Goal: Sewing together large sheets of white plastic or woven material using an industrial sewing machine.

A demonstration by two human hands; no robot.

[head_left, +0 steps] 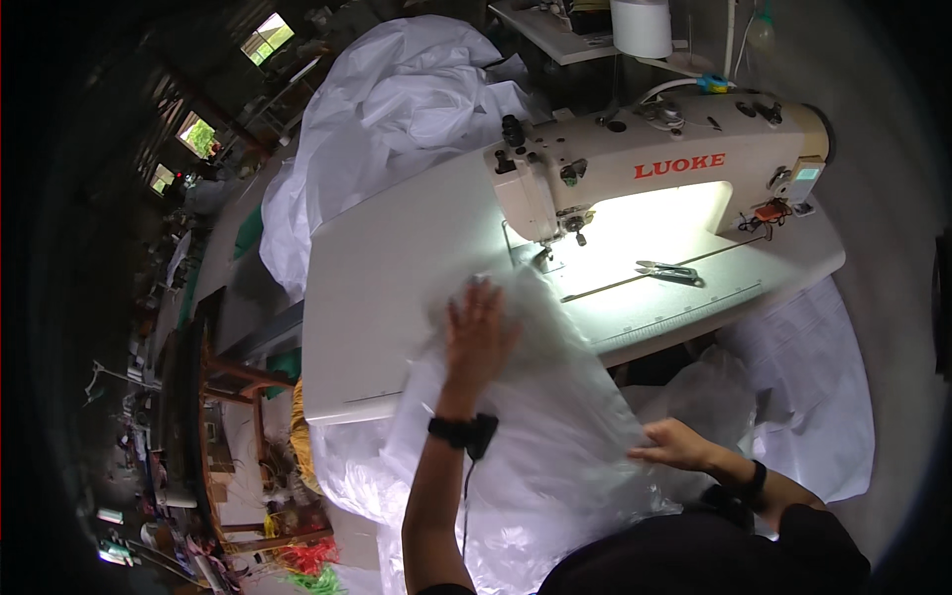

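Note:
A large translucent white plastic sheet (555, 416) runs from my lap up onto the sewing table, its far end close to the needle area of a cream sewing machine (615, 149). My left hand (481, 332) lies flat on the sheet with the fingers stretched out, a little left of the needle; it is slightly blurred. Lower right, at the table's front edge, my right hand (674, 443) is closed on the sheet's right edge. Thread snips (669, 273) rest on the lit table under the machine's arm.
Behind the table's left side a big heap of white sheeting (397, 109) is piled. More white material (808, 387) hangs at the right, below the table edge. A wooden frame (233, 397) stands at the left. A white thread cone (642, 28) sits on a shelf behind the machine.

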